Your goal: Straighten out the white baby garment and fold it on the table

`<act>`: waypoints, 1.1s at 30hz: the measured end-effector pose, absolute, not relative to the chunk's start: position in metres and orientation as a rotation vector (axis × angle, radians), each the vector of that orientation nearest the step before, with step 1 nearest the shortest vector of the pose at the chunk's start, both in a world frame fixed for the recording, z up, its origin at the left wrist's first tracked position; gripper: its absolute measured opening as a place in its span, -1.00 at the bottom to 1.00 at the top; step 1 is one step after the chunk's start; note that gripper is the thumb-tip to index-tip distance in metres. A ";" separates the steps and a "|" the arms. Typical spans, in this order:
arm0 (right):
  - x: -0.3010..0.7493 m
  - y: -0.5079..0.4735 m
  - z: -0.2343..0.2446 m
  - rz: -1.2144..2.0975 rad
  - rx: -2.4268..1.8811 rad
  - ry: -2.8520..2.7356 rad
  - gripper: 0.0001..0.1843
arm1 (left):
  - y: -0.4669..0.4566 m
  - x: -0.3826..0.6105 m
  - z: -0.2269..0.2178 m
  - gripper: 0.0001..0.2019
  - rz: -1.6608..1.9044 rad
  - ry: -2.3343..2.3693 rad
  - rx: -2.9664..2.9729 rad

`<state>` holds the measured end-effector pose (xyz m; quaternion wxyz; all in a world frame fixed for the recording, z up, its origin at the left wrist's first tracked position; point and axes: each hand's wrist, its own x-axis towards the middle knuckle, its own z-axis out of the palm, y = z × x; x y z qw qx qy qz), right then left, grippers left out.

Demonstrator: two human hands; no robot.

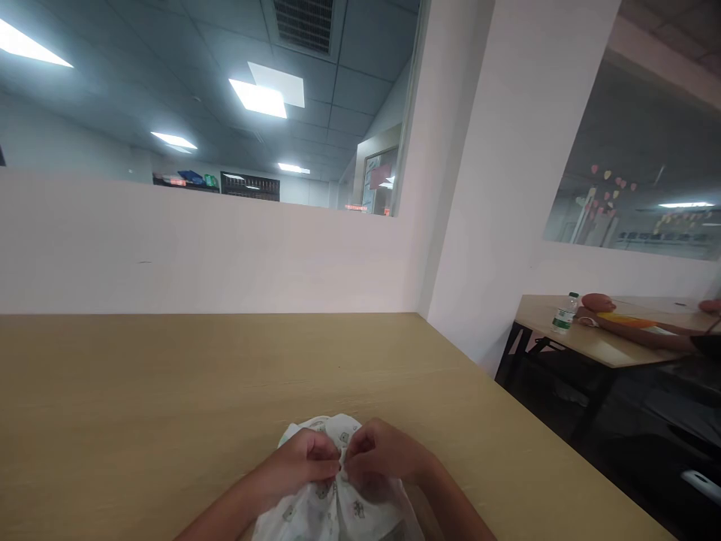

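Note:
A white cloth piece [359,511] with small dark printed figures lies bunched at the near edge of the wooden table. It looks like a small garment, though its full shape is hidden by the hands and the picture's lower edge. My left hand [307,460] pinches the fabric along a fold running down its middle. Facing it, my right hand [383,454] also has its fingertips closed on the cloth by that fold. The fingertips of both hands almost meet. A tiny dark spot shows between them, too small to name.
The wooden table [169,391] meets a white wall [253,255] with a window above. On another table [611,353] at right stand a water bottle [565,314] and a doll-like figure [598,303] in orange and yellow. Another person's arm [670,340] reaches over that table.

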<state>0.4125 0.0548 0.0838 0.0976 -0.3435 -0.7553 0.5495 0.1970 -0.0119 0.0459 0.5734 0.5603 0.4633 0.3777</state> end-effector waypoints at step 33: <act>0.409 0.052 0.099 1.223 -0.702 -1.870 -0.62 | -0.013 0.154 0.113 -0.59 1.306 1.673 1.731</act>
